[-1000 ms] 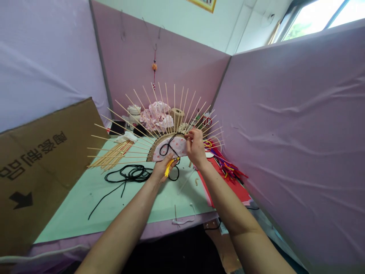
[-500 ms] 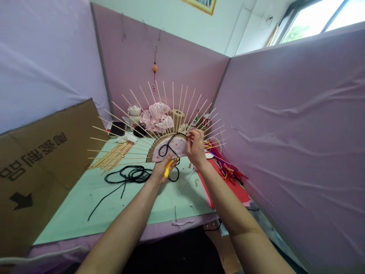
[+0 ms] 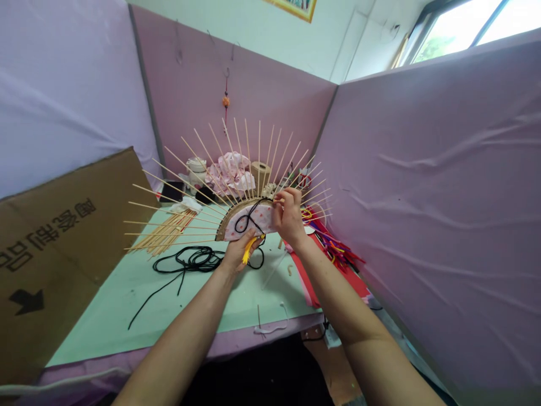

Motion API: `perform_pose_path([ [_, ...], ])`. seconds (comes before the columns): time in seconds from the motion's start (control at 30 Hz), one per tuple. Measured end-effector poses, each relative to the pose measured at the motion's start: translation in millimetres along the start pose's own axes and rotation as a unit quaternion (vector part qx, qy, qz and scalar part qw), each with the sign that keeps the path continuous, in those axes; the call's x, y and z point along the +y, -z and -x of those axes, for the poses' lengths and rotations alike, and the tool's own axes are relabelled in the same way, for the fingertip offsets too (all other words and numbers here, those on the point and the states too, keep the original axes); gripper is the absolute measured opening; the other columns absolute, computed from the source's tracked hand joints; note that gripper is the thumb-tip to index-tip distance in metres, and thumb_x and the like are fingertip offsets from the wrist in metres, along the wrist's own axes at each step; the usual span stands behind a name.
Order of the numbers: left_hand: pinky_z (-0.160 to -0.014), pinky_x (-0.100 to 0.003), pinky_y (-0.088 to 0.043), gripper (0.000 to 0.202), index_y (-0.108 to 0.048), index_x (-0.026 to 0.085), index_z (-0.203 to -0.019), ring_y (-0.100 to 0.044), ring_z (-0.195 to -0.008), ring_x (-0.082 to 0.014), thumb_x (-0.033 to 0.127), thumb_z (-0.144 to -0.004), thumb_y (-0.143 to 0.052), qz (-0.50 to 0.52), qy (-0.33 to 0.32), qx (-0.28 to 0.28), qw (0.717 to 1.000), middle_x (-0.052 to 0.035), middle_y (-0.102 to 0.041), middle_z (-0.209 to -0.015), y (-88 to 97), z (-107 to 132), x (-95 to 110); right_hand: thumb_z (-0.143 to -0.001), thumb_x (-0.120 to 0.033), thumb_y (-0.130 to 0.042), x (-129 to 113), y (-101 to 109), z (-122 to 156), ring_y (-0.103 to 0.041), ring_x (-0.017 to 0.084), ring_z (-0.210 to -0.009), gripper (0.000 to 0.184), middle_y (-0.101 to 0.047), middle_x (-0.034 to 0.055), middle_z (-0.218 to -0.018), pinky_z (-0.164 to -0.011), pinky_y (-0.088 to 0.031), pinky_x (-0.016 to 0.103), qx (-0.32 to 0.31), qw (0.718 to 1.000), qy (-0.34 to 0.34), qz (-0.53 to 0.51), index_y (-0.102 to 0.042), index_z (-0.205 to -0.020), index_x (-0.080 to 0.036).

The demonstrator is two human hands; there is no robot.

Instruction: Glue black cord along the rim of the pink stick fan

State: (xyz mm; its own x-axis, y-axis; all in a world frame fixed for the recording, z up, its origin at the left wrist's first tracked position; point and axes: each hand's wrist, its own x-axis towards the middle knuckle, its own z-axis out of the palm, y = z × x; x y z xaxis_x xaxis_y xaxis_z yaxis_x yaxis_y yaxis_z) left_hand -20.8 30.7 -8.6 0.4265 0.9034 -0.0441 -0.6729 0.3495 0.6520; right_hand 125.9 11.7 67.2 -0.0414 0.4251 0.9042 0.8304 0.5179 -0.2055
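Observation:
A half-round fan with pink-spotted fabric and a brown rim is held up over the table. Many thin wooden sticks spread outward from its rim. My left hand grips the fan's straight lower edge, where a yellow tassel hangs by the thumb. Against the rim at the fan's right side, my right hand has its fingers bent and pinched; what lies between the fingertips is hidden. Black cord loops across the fabric and runs along the rim toward the right fingers.
Coiled black cord lies on the green tabletop, near a bundle of wooden sticks. Crumpled pink fabric and a twine spool stand behind. Red sheets and colourful strips lie right. A cardboard panel leans left.
The right hand has shifted very slightly at the rim. The fan's sticks tilt a little differently, while the left hand keeps its hold. The whole view has drifted a little.

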Motion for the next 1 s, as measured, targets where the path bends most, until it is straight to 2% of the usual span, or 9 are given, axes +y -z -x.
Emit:
perform_pose_path([
  [0.2,-0.091,-0.036,-0.053,0.04,-0.067,0.018,-0.102,-0.069,-0.089,-0.0163,0.021,-0.065,-0.08,-0.027,-0.017,-0.008,0.999,-0.004,-0.073,-0.098,-1.5,3.1,0.8,-0.08,-0.005,-0.042,-0.6,0.6,-3.4,-0.044,0.025,-0.117,0.04,-0.038,0.0126,-0.118,-0.097,-0.047,0.048,-0.019,0.999,0.019,0.034,-0.043,-0.116,-0.022],
  [0.3,-0.091,-0.038,-0.052,0.048,-0.066,0.021,-0.108,-0.068,-0.094,-0.0184,0.021,-0.062,-0.081,-0.044,-0.027,-0.017,0.999,-0.0044,-0.072,-0.104,-1.6,3.0,0.2,-0.08,-0.004,-0.041,2.5,4.0,-5.2,-0.048,0.024,-0.111,0.041,-0.038,0.0124,-0.117,-0.094,-0.049,0.046,-0.031,0.999,0.01,0.031,-0.043,-0.116,-0.022],
  [0.43,-0.089,-0.037,-0.053,0.046,-0.066,0.02,-0.104,-0.067,-0.097,-0.021,0.02,-0.061,-0.082,-0.048,-0.029,0.006,0.998,-0.0054,-0.072,-0.1,-0.8,1.3,-2.2,-0.082,-0.004,-0.04,4.0,9.3,-4.5,-0.053,0.02,-0.098,0.037,-0.039,0.0114,-0.115,-0.085,-0.054,0.041,-0.012,1.0,-0.003,0.018,-0.044,-0.113,-0.023],
  [0.57,-0.088,-0.036,-0.053,0.048,-0.065,0.021,-0.107,-0.067,-0.096,-0.0203,0.02,-0.061,-0.081,-0.04,-0.029,0.003,0.999,-0.0053,-0.072,-0.1,-0.4,0.4,-2.7,-0.085,-0.008,-0.041,0.3,11.1,-0.9,-0.053,0.02,-0.098,0.03,-0.04,0.0107,-0.113,-0.081,-0.056,0.038,0.027,0.999,0.004,0.016,-0.044,-0.111,-0.023],
  [0.87,-0.09,-0.039,-0.052,0.045,-0.066,0.02,-0.103,-0.067,-0.097,-0.0207,0.02,-0.061,-0.081,-0.059,-0.039,0.007,0.997,-0.0056,-0.071,-0.106,-5.2,5.1,-0.8,-0.086,-0.008,-0.041,-2.5,4.9,3.2,-0.052,0.022,-0.105,0.032,-0.037,0.0117,-0.114,-0.085,-0.054,0.042,0.0,1.0,0.008,0.012,-0.043,-0.114,-0.022],
  [1.0,-0.093,-0.04,-0.051,0.05,-0.067,0.023,-0.105,-0.065,-0.102,-0.0221,0.022,-0.058,-0.083,-0.079,-0.062,0.007,0.995,-0.0051,-0.07,-0.11,-3.5,2.8,-2.5,-0.083,-0.007,-0.042,-5.3,2.0,5.7,-0.051,0.022,-0.104,0.032,-0.037,0.0117,-0.114,-0.085,-0.053,0.042,-0.007,1.0,-0.015,0.006,-0.045,-0.113,-0.021],
])
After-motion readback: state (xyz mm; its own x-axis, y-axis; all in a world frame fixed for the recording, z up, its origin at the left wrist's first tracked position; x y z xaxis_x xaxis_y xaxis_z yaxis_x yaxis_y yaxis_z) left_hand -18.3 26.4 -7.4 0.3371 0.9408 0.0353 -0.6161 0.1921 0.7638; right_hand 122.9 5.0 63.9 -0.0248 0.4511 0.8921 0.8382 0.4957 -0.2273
